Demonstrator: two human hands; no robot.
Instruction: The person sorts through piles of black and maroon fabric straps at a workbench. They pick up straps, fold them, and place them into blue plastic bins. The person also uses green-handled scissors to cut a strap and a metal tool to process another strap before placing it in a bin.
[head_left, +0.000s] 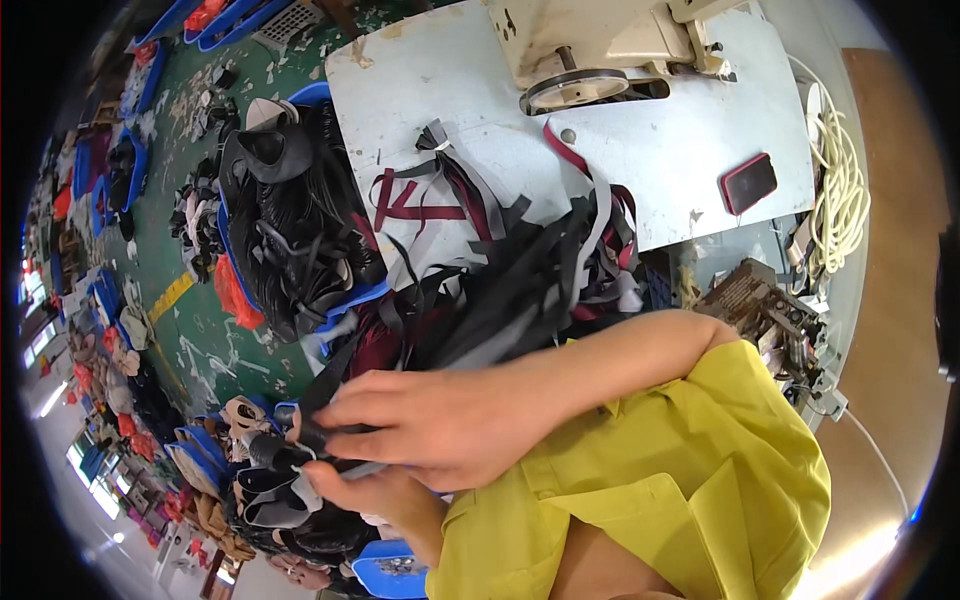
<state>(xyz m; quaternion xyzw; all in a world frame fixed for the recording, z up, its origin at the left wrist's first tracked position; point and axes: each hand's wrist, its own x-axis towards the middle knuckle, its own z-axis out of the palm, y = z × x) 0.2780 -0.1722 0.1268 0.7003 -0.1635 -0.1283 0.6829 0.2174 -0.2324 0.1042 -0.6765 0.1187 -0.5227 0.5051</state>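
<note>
My right hand [435, 425] reaches across from the right, its fingers bent and closed on a black strip [318, 395]. Just below it, my left hand [375, 497] is partly covered by the right. Its thumb side presses against a dark piece with a grey edge [300, 480], and its other fingers are hidden. Over my forearm lies a heap of long black and grey strips [520, 290], blurred in places. On the white table [430, 80], a tied bundle of grey and maroon strips [450, 175] lies beyond the heap.
A sewing machine [600, 45] with a handwheel stands at the table's far side. A phone [748, 184] lies to the right. At left, a blue tub [312, 95] is piled with black shoe uppers [285, 200]. Dark pieces [300, 515] lie below my hands; coiled cable [838, 190] hangs at right.
</note>
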